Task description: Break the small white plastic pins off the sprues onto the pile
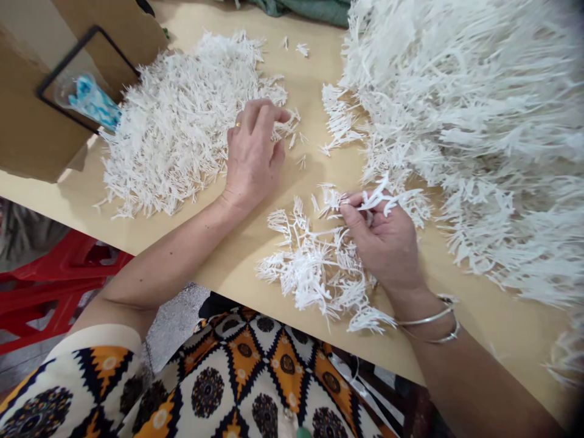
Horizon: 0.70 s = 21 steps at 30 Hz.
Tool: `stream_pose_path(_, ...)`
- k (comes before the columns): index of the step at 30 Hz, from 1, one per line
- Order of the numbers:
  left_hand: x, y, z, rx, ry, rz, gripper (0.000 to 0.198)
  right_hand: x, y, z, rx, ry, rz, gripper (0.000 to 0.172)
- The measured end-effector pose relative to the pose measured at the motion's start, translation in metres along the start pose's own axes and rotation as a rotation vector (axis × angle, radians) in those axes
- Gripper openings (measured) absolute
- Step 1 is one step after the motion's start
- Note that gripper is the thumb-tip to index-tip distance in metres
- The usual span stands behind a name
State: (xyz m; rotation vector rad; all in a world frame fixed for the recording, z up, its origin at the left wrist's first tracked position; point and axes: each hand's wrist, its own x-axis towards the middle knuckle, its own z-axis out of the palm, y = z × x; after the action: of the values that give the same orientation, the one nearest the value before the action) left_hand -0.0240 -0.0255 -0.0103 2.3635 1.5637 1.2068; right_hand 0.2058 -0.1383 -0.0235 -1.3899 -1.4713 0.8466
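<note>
- Plainly pinching a white plastic sprig [379, 198] between thumb and forefinger of the right hand [385, 240], just above the surface [219, 255], near its middle.
- Judging it as weighing next to nothing: thin, springy, and probably snapping easily at the fine tines.
- Favouring a grip on the thicker central stem, not on the brittle tips.
- Expecting the branches to be snagging on neighbouring pieces when lifted.
- Curling the left hand [253, 152] over the right edge of the sliver pile [177, 128], fingertips closing on a few loose bits there.
- Resting the heel of the right hand against a tangled cluster [314, 274] of more sprigs, near the front edge.
- Working right beside a big heap [479, 121] of the same white pieces, crowding the right side and spilling toward the right hand.
- Leaving a cardboard box [27, 121] at the far left corner, with a blue-and-white packet [93, 100] showing in it.
- Sitting beside a red stool [55, 286], below the surface at the left.
</note>
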Motion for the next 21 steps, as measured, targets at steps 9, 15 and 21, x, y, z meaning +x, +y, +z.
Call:
stream_pose_path(9,-0.021,0.040,0.012,-0.304,-0.477,0.427,0.031,0.005,0.010,-0.001,0.042,0.083,-0.020,0.011)
stream_pose_path(15,-0.020,0.034,0.019,-0.563,-0.465,0.359,0.029,0.006,0.011,-0.003,0.036,0.054,-0.012,0.011)
stream_pose_path(21,-0.021,0.039,0.018,-0.403,-0.485,0.381,0.023,0.005,0.013,-0.003,-0.002,0.043,-0.049,0.011)
